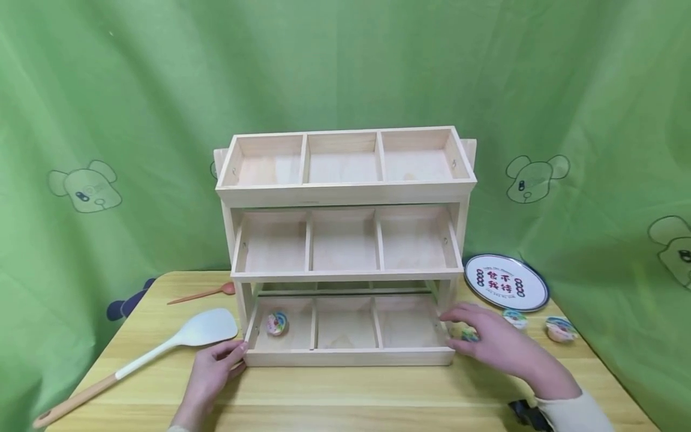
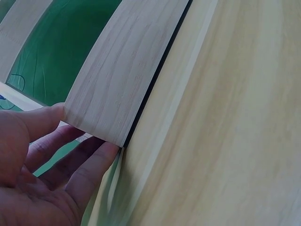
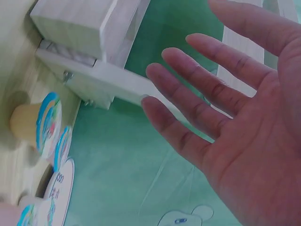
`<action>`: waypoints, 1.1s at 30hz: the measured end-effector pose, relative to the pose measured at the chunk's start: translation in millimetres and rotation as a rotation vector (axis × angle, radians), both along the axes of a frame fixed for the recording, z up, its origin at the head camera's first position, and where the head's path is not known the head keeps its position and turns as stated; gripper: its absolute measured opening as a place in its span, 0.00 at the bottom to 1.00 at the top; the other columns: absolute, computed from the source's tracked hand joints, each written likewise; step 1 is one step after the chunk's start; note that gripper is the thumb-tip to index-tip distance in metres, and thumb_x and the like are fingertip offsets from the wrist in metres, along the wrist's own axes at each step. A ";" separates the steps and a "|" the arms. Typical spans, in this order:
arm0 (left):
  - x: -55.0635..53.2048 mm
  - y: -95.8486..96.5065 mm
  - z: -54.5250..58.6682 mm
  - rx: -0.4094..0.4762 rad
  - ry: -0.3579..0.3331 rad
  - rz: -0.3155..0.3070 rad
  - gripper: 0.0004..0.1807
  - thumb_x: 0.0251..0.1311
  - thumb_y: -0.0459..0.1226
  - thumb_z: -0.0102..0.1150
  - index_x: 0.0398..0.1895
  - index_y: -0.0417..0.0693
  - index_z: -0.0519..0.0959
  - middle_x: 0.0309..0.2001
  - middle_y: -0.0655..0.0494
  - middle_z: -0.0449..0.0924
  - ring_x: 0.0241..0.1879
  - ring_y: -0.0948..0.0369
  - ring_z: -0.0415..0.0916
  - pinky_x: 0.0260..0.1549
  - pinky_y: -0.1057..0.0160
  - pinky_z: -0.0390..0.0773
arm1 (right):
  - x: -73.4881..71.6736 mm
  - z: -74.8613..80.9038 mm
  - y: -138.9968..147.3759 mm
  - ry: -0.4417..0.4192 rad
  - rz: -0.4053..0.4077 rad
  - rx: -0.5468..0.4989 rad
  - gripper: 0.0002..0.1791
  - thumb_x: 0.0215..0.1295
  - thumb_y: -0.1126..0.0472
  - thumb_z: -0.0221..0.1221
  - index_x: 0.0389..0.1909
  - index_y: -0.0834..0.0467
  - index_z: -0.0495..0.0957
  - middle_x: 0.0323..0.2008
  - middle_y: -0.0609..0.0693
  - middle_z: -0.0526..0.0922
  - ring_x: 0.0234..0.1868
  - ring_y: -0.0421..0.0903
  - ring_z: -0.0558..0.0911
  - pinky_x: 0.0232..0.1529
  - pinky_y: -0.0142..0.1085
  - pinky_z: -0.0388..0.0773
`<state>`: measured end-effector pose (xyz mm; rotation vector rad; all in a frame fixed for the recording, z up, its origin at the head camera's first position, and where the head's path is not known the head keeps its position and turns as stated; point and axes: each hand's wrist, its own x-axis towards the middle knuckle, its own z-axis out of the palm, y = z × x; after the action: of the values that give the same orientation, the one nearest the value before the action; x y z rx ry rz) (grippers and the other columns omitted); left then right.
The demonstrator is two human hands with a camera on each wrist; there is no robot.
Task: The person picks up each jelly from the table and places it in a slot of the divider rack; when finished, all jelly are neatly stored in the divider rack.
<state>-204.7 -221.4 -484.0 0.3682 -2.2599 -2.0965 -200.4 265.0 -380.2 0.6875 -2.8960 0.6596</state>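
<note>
A pale wooden three-tier rack (image 1: 345, 195) stands on the table, each tray split into three compartments. In the bottom tray (image 1: 349, 359), a small jelly cup (image 1: 276, 324) sits in the left compartment. My left hand (image 1: 212, 373) touches that tray's front left corner; in the left wrist view its fingertips (image 2: 113, 149) lie against the board's end, fingers fairly straight. Beside the tray's right end is my right hand (image 1: 499, 342), fingers spread and palm bare in the right wrist view. Whether its fingers touch the wood, I cannot tell.
Several jelly cups (image 1: 561, 329) stand right of the rack, one partly behind my right hand. A white plate (image 1: 499, 282) with a blue rim lies behind them. On the left are a white spatula (image 1: 207, 328) with wooden handle and a red spoon (image 1: 228, 288). Green curtain (image 1: 345, 66) surrounds the table.
</note>
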 end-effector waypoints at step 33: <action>-1.1 1.1 -1.3 0.007 0.005 0.010 0.15 0.64 0.30 0.62 0.49 0.25 0.78 0.45 0.42 0.78 0.42 0.55 0.80 0.46 0.61 0.85 | 15.0 -50.9 93.5 0.098 -0.139 -0.017 0.25 0.53 0.60 0.72 0.52 0.64 0.79 0.52 0.68 0.78 0.53 0.70 0.74 0.50 0.68 0.72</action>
<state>-205.8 -220.2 -485.3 0.3731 -2.2438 -2.0994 -185.4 358.5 -431.1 0.4967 -2.8126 0.6148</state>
